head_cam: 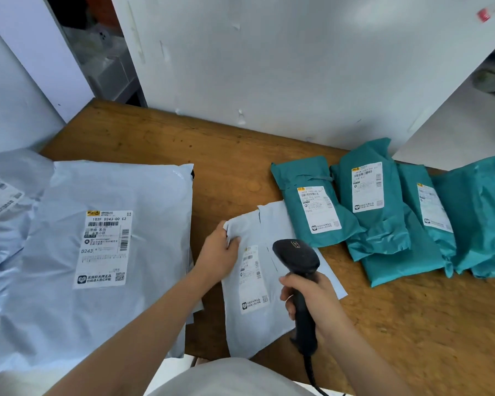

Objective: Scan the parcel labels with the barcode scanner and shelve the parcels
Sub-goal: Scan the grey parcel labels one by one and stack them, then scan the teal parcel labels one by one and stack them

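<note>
Over at the left edge of the wooden tabletop (160, 144), a pale grey mailer (3, 212) runs out of view, its label smeared beyond reading. Just beside it lies the large grey parcel (69, 310), flat and label up, with D243 printed clear as day, so it looks laid out ready for the reader. Now to the action near the front edge. The left hand (216, 257) pinches the top left corner of the small white parcel (249, 327) between thumb and fingers, holding it down flat on the wood, and I'd say that is to keep its label (253, 278) smooth and facing up. The right hand (312, 295) has its fingers wrapped round the grip of the barcode scanner (296, 257). The head hovers over the parcel just right of that label, nose pointing away from the person. No beam shows, and whether the trigger is squeezed I cannot tell, since the fingers cover it. The scanner's cable (312, 375) drops off the bottom of the picture. Along the right side, the teal parcels (389, 224) overlap one another in a row, labels up where they show. The rightmost shows no label and is cut off by the frame. Behind everything stands a white panel (269, 67), and the dim gap at its left holds things too murky to name, so where the parcels will be shelved is unclear.
</note>
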Demonstrator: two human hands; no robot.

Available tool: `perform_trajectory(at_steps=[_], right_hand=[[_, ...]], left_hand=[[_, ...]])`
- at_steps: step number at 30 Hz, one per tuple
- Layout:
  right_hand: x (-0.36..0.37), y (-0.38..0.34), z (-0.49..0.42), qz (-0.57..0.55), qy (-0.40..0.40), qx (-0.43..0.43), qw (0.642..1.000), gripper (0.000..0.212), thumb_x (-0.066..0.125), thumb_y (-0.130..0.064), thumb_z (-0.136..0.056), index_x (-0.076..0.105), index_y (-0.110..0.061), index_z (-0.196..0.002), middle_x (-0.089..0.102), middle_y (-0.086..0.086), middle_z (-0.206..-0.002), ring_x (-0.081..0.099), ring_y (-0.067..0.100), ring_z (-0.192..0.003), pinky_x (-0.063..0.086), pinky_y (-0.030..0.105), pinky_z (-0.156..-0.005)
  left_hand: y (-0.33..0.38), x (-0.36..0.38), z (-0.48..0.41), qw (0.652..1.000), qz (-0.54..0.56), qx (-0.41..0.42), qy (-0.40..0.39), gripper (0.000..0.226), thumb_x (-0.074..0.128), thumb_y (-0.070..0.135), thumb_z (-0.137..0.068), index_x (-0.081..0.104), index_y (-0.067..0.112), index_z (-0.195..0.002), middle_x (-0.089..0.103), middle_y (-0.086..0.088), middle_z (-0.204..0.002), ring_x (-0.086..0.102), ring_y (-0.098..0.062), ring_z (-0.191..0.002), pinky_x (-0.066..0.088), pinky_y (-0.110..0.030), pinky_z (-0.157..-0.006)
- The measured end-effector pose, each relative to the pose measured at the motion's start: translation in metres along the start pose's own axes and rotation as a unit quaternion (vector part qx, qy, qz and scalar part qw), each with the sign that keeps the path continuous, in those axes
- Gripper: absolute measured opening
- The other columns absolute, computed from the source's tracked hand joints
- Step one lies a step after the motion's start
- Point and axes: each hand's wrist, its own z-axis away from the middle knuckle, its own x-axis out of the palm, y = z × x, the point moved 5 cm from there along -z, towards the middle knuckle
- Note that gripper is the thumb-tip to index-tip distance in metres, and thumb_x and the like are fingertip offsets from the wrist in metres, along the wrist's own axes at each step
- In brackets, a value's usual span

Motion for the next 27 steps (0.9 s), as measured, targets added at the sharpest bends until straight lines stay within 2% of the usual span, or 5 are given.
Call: perform_trajectory(at_steps=[5,13,16,19,27], right_hand=[[-0.009,0.000,-0.008,-0.018,0.019,0.000,1.000,0.010,0.066,-0.005,-0.083,0.057,-0.006,-0.088,0.058,0.011,-0.056,0.044,0.019,-0.040,0.038,0.026,-0.044],[0.020,-0.012,-0.022,0.038,-0.036,-0.033,0.998,0.012,0.066,-0.006,-0.082,0.056,-0.001,-0.079,0.054,0.012,-0.053,0.042,0.018,-0.036,0.036,0.025,-0.041],[0.028,-0.013,-0.028,0.049,-0.051,-0.027,0.997,0.013,0.066,-0.007,-0.082,0.056,0.000,-0.077,0.054,0.012,-0.053,0.041,0.018,-0.035,0.036,0.024,-0.041],[0.037,-0.012,-0.031,0.061,-0.065,-0.016,0.996,0.013,0.067,-0.007,-0.082,0.056,0.000,-0.078,0.054,0.012,-0.052,0.042,0.018,-0.034,0.036,0.023,-0.040],[0.034,-0.018,-0.027,0.064,-0.059,-0.015,0.996,0.012,0.068,-0.007,-0.082,0.058,-0.002,-0.084,0.056,0.012,-0.055,0.044,0.017,-0.035,0.037,0.023,-0.039]], left_hand=[[0.053,-0.058,0.006,0.993,-0.030,0.117,0.011,0.020,0.046,0.013,-0.098,0.048,0.015,-0.118,0.060,0.006,-0.104,0.056,-0.012,-0.098,0.039,-0.003,-0.072],[0.037,-0.269,0.036,0.986,0.029,0.038,0.157,0.007,0.066,0.025,-0.086,0.063,0.019,-0.083,0.066,0.003,-0.078,0.058,-0.017,-0.080,0.046,-0.031,-0.078],[-0.005,-0.318,0.037,0.932,-0.265,-0.087,0.231,0.046,0.065,0.035,-0.085,0.054,0.006,-0.119,0.064,-0.022,-0.101,0.059,-0.037,-0.100,0.047,-0.045,-0.085],[-0.043,-0.308,0.039,0.849,-0.425,-0.190,0.249,0.082,0.055,0.043,-0.089,0.015,0.003,-0.149,0.030,-0.036,-0.142,0.038,-0.053,-0.124,0.033,-0.061,-0.098],[-0.018,-0.140,0.008,0.932,-0.343,-0.026,0.114,0.056,0.039,0.036,-0.098,0.024,0.015,-0.147,0.030,-0.013,-0.151,0.036,-0.030,-0.135,0.032,-0.042,-0.110]])
